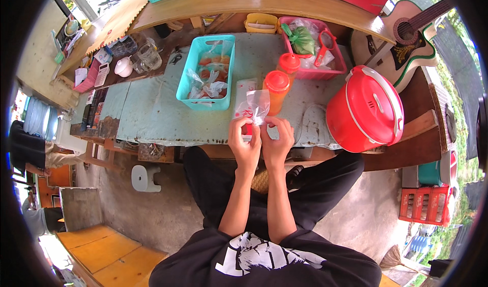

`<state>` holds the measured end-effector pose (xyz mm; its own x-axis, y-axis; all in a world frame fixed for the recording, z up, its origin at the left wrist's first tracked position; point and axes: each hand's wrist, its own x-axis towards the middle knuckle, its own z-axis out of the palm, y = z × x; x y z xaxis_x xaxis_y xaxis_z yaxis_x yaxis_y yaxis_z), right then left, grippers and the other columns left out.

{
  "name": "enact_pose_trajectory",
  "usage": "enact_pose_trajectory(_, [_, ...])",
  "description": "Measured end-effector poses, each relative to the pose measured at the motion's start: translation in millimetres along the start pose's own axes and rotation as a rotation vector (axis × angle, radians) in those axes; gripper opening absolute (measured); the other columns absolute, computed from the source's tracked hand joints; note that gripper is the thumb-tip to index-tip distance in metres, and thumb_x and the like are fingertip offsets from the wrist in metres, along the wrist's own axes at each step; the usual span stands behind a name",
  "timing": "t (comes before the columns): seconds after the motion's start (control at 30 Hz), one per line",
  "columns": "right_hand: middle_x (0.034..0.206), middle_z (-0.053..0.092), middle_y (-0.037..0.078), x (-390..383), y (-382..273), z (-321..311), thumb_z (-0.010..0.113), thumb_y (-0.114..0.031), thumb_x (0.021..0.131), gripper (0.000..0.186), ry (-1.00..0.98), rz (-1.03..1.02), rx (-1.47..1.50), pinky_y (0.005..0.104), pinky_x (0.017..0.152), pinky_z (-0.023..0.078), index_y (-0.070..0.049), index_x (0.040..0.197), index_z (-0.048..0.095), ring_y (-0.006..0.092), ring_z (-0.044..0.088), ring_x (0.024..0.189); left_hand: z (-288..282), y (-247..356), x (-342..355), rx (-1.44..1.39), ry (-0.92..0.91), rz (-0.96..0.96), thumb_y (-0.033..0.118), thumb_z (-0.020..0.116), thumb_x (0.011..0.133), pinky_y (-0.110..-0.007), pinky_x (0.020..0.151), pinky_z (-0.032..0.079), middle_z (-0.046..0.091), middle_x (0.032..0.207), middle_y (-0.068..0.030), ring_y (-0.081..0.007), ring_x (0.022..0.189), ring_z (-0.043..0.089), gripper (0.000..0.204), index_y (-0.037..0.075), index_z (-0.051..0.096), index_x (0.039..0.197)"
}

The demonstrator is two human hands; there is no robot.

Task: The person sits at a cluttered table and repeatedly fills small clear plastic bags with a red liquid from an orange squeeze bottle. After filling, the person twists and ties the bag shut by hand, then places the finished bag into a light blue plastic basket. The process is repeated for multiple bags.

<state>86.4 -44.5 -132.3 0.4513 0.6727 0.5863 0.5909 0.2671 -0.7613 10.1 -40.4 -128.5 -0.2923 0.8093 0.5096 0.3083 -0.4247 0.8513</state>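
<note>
My left hand (244, 144) and my right hand (277, 140) are close together over the table's near edge. Between their pinched thumbs and forefingers they grip a small clear plastic bag (259, 102), which stands up from the fingertips. Under and behind it lies a white packet with red print (246, 90). Just beyond my right hand stand two squeeze bottles of orange sauce, a nearer one (276, 95) and a farther one (289, 63), both with red lids. Left of the hands sits a turquoise basket (204, 104) holding several small tied bags with orange-red contents.
A red lidded tub (363, 112) with a pale handle stands at the table's right. Behind the bottles is a pink basket (317, 74) with a green bag and red-handled strainer. A guitar (406, 38) leans at far right. Glass jugs (148, 57) stand far left; a stool (146, 178) is below.
</note>
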Motion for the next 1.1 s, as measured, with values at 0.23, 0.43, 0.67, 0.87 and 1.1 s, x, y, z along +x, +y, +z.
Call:
enact_pose_trajectory(0.23, [0.083,0.068,0.003,3,10,-8,0.078,-0.003,0.072,0.019,-0.098,0.083,0.018,0.0341,0.074,0.043,-0.008,0.088,0.07,0.0206,0.063,0.076,-4,-12,2,0.057,-0.15,-0.014,-0.007,0.073,0.075,-0.038,0.07,0.049,0.062,0.087,-0.0094,-0.0288,0.075,0.059,0.025,0.003,0.06,0.093])
enact_pose_trajectory(0.43, [0.083,0.07,0.003,-4,7,-3,0.077,-0.003,0.075,0.018,0.037,0.113,-0.058,0.033,0.075,0.043,-0.009,0.091,0.072,0.0191,0.063,0.075,8,-4,0,0.187,-0.04,0.048,-0.005,0.075,0.074,-0.042,0.075,0.049,0.065,0.085,-0.0108,-0.0324,0.077,0.061,0.024,0.003,0.064,0.094])
enact_pose_trajectory(0.67, [0.084,0.07,0.005,-11,12,6,0.073,-0.004,0.084,0.017,-0.038,0.355,0.202,0.0319,0.071,0.045,-0.005,0.101,0.074,0.0148,0.062,0.076,10,-26,-9,-0.213,-0.052,-0.393,0.001,0.071,0.09,-0.028,0.07,0.048,0.071,0.093,-0.0073,-0.013,0.08,0.064,0.022,-0.001,0.07,0.112])
enact_pose_trajectory(0.87, [0.09,0.07,0.008,0,-5,5,0.063,0.001,0.089,0.021,-0.127,0.817,0.86,0.028,0.081,0.047,0.0,0.11,0.063,0.0134,0.063,0.088,-10,-22,10,-0.611,-0.136,-0.828,0.008,0.068,0.095,-0.022,0.07,0.045,0.069,0.093,-0.0026,-0.005,0.078,0.058,0.02,-0.004,0.069,0.111])
enact_pose_trajectory(1.1, [0.091,0.066,0.004,11,-2,-10,0.062,0.0,0.088,0.026,-0.178,1.075,1.212,0.0273,0.084,0.043,-0.01,0.11,0.054,0.0135,0.058,0.089,-28,-22,17,-0.906,-0.4,-0.984,0.013,0.056,0.098,-0.026,0.076,0.048,0.068,0.093,-0.0043,-0.0105,0.084,0.062,0.018,0.0,0.067,0.105])
